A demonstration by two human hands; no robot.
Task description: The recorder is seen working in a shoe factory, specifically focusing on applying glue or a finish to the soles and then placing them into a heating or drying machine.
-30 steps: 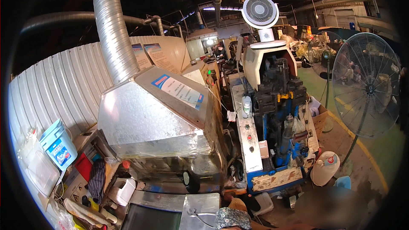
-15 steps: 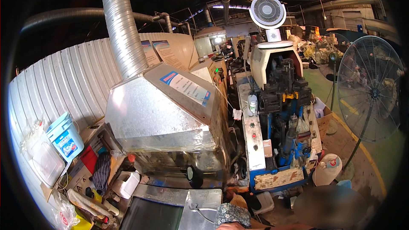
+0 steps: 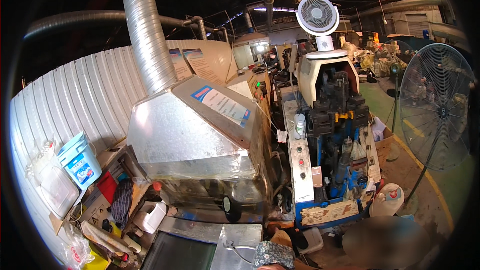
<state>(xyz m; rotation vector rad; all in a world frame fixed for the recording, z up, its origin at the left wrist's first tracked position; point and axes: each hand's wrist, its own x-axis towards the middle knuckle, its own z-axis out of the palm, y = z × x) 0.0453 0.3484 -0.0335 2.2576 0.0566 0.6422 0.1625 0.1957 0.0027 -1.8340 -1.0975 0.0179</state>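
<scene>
At the lower edge, a strip of skin (image 3: 271, 267) shows just below a piece of dark floral cloth (image 3: 275, 254). It seems to be part of my right hand, but its fingers are cut off by the frame. No grip on anything can be made out there. My left hand does not show. Beside the cloth lies a flat metal plate (image 3: 239, 245) with a pale bent cord or handle (image 3: 242, 252) on it. A dark conveyor belt (image 3: 180, 252) runs out from under a sheet-metal hood (image 3: 185, 135). A tan item (image 3: 282, 237) lies just beyond the cloth.
A blue-framed machine (image 3: 332, 145) stands ahead right, topped by a white round fan (image 3: 317, 14). A large standing fan (image 3: 440, 110) is at the right, near a white jug (image 3: 387, 200). On the left are a blue bucket (image 3: 80, 162) and a white container (image 3: 150, 217). One patch lower right is blurred.
The whole view has shifted slightly, with things sitting a little further right and lower. Less skin shows at the lower edge.
</scene>
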